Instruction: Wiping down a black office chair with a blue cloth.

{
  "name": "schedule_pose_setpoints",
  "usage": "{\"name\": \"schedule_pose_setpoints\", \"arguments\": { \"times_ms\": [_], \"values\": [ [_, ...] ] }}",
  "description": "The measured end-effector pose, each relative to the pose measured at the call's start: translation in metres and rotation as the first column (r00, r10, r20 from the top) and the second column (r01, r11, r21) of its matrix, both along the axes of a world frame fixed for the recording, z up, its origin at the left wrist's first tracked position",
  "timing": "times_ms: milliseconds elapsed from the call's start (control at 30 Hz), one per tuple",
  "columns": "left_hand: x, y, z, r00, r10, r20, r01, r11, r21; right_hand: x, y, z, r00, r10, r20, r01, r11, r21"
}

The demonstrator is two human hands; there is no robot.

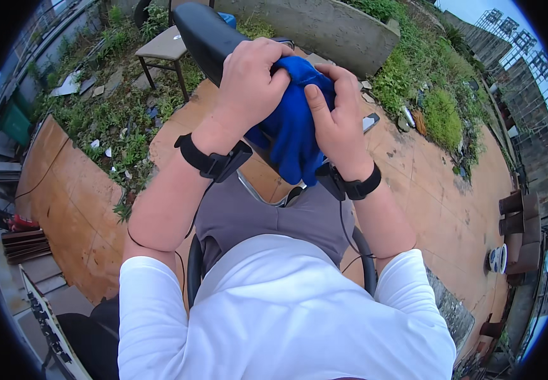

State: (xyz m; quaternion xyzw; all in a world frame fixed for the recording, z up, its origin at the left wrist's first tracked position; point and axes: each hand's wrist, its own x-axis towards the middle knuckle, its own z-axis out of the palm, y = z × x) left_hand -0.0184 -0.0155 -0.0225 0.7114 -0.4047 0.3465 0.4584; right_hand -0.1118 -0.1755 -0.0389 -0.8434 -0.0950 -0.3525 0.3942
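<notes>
While the person sits w/ both forearms up, the blue glove (295, 123) hangs b/w the two hands, to the right of the long black pad (207, 35) and nearer the body than it. Can't tell if it's one glove or a couple bunched tog.; the folds hide that. L hand (251, 73), just in front of the pad's lower end, has thumb and fingers closed on the glove's top left edge. R hand (343, 120), farther right of the pad, has fingers curled round the upper right side, thumb along the near face; some tips are hidden, so can't say exactly where they press.

Handling-wise, I'd guess v. light, soft & floppy: the glove's fingers droop w/ no sign of stiffness. Looks like matte fabric, so prob. not slippery and not fragile, tho it'd fold & twist easily. Best hold, IMO, is the bunched top edge, one hand each side, b/c the loose fingers would just swing & give little control. Grey trousers (267, 218) are closer to the body than the pad; a chair (163, 45) stands left of the pad.
</notes>
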Motion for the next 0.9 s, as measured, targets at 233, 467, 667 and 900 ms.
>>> {"name": "schedule_pose_setpoints", "arguments": {
  "times_ms": [233,467,667,900],
  "values": [
    [0.018,0.007,0.013,1.0,-0.01,-0.029,0.018,0.953,0.304,-0.011,0.028,-0.008,0.97,-0.022,0.243,0.082,0.967,-0.242],
    [0.07,0.03,0.057,0.675,-0.384,-0.63,0.69,0.632,0.353,-0.004,0.023,-0.02,0.948,0.024,0.319,0.068,0.96,-0.273],
    [0.1,0.022,0.066,0.516,-0.436,-0.737,0.818,0.504,0.275,0.004,0.02,-0.027,0.923,0.088,0.375,-0.017,0.981,-0.191],
    [0.123,0.007,0.042,0.749,-0.286,-0.598,0.483,0.853,0.198,0.019,-0.014,-0.056,0.989,-0.04,0.143,-0.026,0.902,0.431]
  ]
}}
